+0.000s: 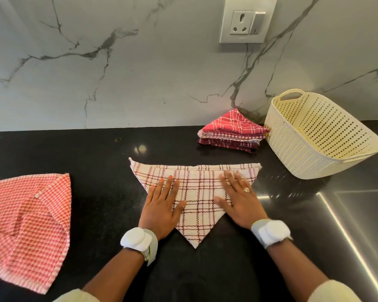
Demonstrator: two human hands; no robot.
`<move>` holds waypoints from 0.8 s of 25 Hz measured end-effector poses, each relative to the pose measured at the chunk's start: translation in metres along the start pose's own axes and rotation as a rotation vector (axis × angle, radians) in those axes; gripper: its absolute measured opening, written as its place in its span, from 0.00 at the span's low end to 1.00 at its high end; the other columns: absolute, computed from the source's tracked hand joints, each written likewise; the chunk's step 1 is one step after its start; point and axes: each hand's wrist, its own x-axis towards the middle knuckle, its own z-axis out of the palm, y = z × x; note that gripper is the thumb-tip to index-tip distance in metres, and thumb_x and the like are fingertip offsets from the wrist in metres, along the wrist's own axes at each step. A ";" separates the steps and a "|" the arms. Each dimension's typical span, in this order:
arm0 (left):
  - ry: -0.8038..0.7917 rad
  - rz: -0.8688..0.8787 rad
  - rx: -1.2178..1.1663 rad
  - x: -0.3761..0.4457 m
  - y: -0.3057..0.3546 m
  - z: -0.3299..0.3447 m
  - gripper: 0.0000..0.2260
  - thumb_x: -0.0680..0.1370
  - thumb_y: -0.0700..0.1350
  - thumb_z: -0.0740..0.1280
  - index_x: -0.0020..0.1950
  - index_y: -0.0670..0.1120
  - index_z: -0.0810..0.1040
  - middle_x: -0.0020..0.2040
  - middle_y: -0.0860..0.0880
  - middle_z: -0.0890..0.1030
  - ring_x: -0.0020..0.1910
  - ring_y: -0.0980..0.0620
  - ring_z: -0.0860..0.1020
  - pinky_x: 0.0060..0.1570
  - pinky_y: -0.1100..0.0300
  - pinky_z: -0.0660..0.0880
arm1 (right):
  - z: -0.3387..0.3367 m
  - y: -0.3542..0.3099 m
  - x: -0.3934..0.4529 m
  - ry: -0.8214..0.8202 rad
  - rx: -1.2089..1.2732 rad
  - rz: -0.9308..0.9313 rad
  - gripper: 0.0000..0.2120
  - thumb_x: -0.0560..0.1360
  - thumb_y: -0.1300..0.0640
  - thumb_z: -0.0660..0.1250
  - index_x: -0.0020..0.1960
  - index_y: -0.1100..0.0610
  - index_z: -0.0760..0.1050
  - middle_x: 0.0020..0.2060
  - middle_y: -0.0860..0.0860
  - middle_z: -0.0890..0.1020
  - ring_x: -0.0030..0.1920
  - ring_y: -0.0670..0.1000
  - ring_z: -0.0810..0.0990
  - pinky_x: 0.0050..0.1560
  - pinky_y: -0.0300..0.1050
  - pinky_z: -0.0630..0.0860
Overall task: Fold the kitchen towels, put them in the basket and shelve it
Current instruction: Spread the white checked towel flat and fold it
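Both hands are lying flat, fingers straight, nothing grasped. Left hand [162, 205] is pressing the left half of the cream towel with the dark-red plaid lines [196, 192]; right hand [238, 199] is pressing the right half. My read: they're smoothing and pinning the diagonal fold so the layers aren't slipping before the next fold.

The plaid towel is sitting mid-counter on the glossy black stone worktop [100, 153], folded into a triangle. Its long straight edge is running left-right along the far side, and the apex is pointing back at the person, between the wrists. White wristbands [138, 240] are sitting on both wrists.

Just beyond, toward the far right: a stack of folded red and maroon checked towels [231, 132], also triangles, is waiting just beside the cream perforated plastic basket [297, 158]. It's probably staged there for loading in one go. The basket is looking empty from here and tilted in this wide-angle view.

To the left, well apart: a red-and-white gingham towel [28, 223], loosely spread, not yet folded, likely next in the queue.

The white marble backsplash with a wall socket [247, 20] is behind.
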 end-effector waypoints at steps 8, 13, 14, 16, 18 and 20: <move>-0.012 -0.024 -0.005 -0.003 0.001 -0.001 0.32 0.77 0.68 0.40 0.77 0.58 0.37 0.77 0.56 0.34 0.74 0.53 0.31 0.73 0.52 0.31 | 0.000 0.020 0.006 0.090 0.014 0.223 0.38 0.74 0.27 0.38 0.78 0.45 0.39 0.76 0.52 0.34 0.75 0.55 0.30 0.75 0.52 0.37; -0.023 -0.034 -0.001 -0.002 0.001 -0.002 0.32 0.77 0.68 0.41 0.77 0.58 0.36 0.76 0.57 0.33 0.74 0.53 0.30 0.73 0.52 0.32 | -0.002 0.021 0.006 0.076 0.017 0.222 0.39 0.73 0.27 0.38 0.78 0.45 0.40 0.76 0.53 0.33 0.75 0.55 0.29 0.75 0.53 0.37; -0.027 -0.037 -0.005 -0.002 0.001 -0.002 0.32 0.77 0.68 0.41 0.77 0.58 0.36 0.76 0.57 0.33 0.74 0.53 0.30 0.73 0.52 0.32 | -0.002 0.021 0.006 0.083 0.025 0.223 0.40 0.73 0.26 0.37 0.78 0.45 0.41 0.76 0.53 0.33 0.75 0.55 0.29 0.75 0.53 0.37; -0.032 -0.041 -0.019 -0.002 0.001 -0.002 0.32 0.77 0.69 0.41 0.76 0.59 0.35 0.76 0.57 0.33 0.74 0.53 0.31 0.73 0.51 0.33 | -0.002 0.021 0.006 0.090 0.035 0.229 0.40 0.72 0.26 0.37 0.78 0.46 0.41 0.76 0.53 0.32 0.74 0.55 0.28 0.75 0.53 0.37; -0.038 -0.035 -0.026 -0.002 0.000 -0.003 0.32 0.76 0.69 0.40 0.77 0.59 0.36 0.76 0.57 0.33 0.74 0.53 0.31 0.74 0.51 0.33 | -0.001 0.020 0.006 0.083 0.038 0.241 0.40 0.73 0.27 0.39 0.79 0.46 0.41 0.75 0.53 0.31 0.74 0.55 0.27 0.75 0.53 0.37; -0.035 -0.034 -0.033 -0.001 -0.001 -0.003 0.32 0.77 0.69 0.41 0.77 0.59 0.37 0.76 0.57 0.34 0.74 0.53 0.31 0.73 0.51 0.32 | -0.001 0.019 0.005 0.089 0.040 0.258 0.41 0.72 0.26 0.39 0.79 0.46 0.40 0.75 0.53 0.31 0.74 0.55 0.27 0.75 0.52 0.37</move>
